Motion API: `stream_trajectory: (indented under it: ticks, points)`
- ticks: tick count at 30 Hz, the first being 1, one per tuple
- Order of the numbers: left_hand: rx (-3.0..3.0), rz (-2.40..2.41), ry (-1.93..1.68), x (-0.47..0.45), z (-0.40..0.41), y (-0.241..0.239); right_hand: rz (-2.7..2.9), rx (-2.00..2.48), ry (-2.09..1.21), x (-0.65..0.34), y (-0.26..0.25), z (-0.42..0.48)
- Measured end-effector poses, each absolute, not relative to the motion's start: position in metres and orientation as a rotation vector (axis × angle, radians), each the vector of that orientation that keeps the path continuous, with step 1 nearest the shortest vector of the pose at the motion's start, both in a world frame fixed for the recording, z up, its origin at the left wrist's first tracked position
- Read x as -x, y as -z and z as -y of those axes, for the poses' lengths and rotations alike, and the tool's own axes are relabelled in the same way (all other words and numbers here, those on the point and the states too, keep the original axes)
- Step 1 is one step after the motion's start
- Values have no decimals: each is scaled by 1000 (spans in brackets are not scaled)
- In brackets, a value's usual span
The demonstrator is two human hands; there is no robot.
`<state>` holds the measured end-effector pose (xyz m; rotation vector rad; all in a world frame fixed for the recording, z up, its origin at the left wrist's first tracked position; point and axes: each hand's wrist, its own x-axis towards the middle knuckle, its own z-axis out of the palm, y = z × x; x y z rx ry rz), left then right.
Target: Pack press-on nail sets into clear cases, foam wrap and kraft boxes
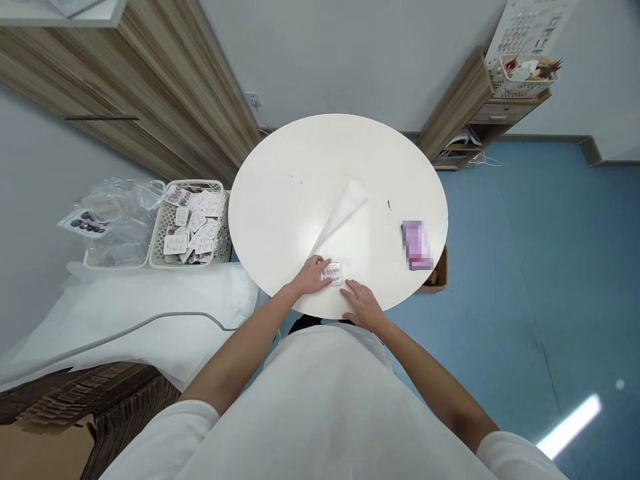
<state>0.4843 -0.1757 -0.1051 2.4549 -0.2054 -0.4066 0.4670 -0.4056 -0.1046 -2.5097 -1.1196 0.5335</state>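
Observation:
A small clear packet point(332, 273) with a pinkish printed card inside lies near the front edge of the round white table point(300, 173). My left hand point(312, 275) grips the packet's left end, fingers curled round it. My right hand point(361, 303) rests just to the right of the packet, fingers stretched out flat on the tabletop, fingertips close to the packet. A long clear plastic sleeve point(340, 213) lies on the table beyond the hands. A blurred purple object point(417, 245) sits near the table's right edge.
Left of the table stand a white basket point(195, 223) full of small carded packets and a clear bin point(117, 223) of plastic bags. A cardboard box point(438, 273) sits on the blue floor under the table's right edge. A wooden shelf point(480, 107) holds a basket at back right.

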Motion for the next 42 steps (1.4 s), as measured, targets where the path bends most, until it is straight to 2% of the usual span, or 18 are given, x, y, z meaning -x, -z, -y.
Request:
stream_trajectory:
  ticks: [6, 13, 23, 30, 37, 42]
  points:
    - [-2410, 275, 426, -487, 172, 114, 724, 2623, -436, -473, 110, 385]
    - [-2374, 319, 467, -487, 165, 114, 988, 2583, -463, -509, 104, 357]
    - [-2437, 733, 554, -488, 153, 100, 1093, 2596, -297, -506, 90, 392]
    - [-2421, 701, 599, -490, 152, 98, 1393, 2443, -354, -464, 102, 413]
    - [-2350, 641, 657, -495, 148, 98, 1280, 2496, -278, -457, 122, 399]
    - [-2268, 501, 752, -501, 147, 98, 1134, 2456, -309, -468, 113, 391]
